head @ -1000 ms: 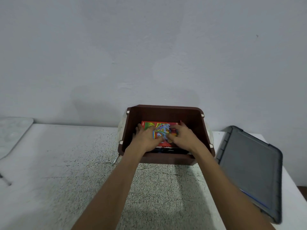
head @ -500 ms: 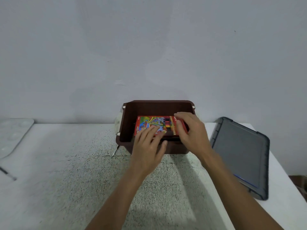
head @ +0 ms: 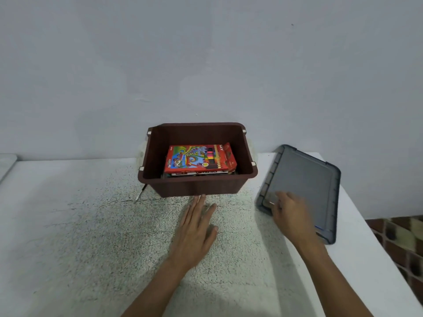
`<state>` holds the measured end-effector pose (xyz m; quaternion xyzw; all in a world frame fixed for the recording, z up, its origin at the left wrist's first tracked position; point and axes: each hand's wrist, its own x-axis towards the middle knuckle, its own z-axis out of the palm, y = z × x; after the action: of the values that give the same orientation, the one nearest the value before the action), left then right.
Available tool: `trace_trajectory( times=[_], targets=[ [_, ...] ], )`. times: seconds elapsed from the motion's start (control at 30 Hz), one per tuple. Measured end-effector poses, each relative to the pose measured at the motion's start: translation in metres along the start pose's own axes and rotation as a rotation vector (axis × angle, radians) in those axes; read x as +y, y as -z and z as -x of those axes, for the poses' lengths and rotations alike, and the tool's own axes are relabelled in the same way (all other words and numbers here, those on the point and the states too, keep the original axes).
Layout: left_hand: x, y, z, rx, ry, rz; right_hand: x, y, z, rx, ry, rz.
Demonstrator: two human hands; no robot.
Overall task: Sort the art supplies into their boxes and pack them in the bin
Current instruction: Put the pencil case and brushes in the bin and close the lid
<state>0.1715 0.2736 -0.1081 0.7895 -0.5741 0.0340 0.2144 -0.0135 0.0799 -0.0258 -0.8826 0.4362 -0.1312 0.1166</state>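
The left hand and right hand are bare, the 2 forearms too.

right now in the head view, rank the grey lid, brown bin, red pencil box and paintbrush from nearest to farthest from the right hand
Measured from the right hand:
1. grey lid: on the right, the hand is at its near corner.
2. brown bin: to the hand's left and farther back.
3. red pencil box: inside the bin.
4. paintbrush: past the bin's left side.

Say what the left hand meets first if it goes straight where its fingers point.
Likely the near wall of the brown bin; the left hand is open, fingertips just short of it, depth unclear.
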Motion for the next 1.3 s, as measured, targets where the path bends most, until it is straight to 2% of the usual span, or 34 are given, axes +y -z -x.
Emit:
trace_trajectory(
  times=[0.2, 0.63, 0.8, 0.93, 1.03, 1.13, 1.23, 1.3],
  targets=[
    [-0.001, -0.004, 0.000, -0.083, 0.064, -0.047, 0.012, -0.008, 0.015, -0.128, -0.059, 0.193],
    [-0.002, -0.008, 0.002, -0.058, 0.075, 0.017, 0.007, -0.005, 0.021, 0.029, 0.038, 0.056],
    [-0.001, 0.004, -0.001, -0.029, 0.166, 0.322, -0.026, -0.002, 0.027, 0.091, 0.163, -0.199],
    [-0.006, 0.022, -0.004, 0.128, 0.412, 0.693, -0.058, 0.002, 0.032, 0.067, 0.265, -0.467],
    [-0.017, 0.034, -0.009, 0.238, 0.576, 0.826, -0.081, 0.002, 0.037, 0.041, 0.320, -0.571],
    [-0.035, 0.044, -0.008, 0.333, 0.728, 0.735, -0.097, 0.002, 0.041, 0.030, 0.371, -0.634],
    [-0.062, 0.052, -0.001, 0.412, 0.803, 0.481, -0.108, 0.000, 0.042, -0.003, 0.381, -0.689],
    [-0.080, 0.058, 0.001, 0.404, 0.823, 0.313, -0.117, -0.002, 0.043, -0.025, 0.386, -0.726]
  ],
)
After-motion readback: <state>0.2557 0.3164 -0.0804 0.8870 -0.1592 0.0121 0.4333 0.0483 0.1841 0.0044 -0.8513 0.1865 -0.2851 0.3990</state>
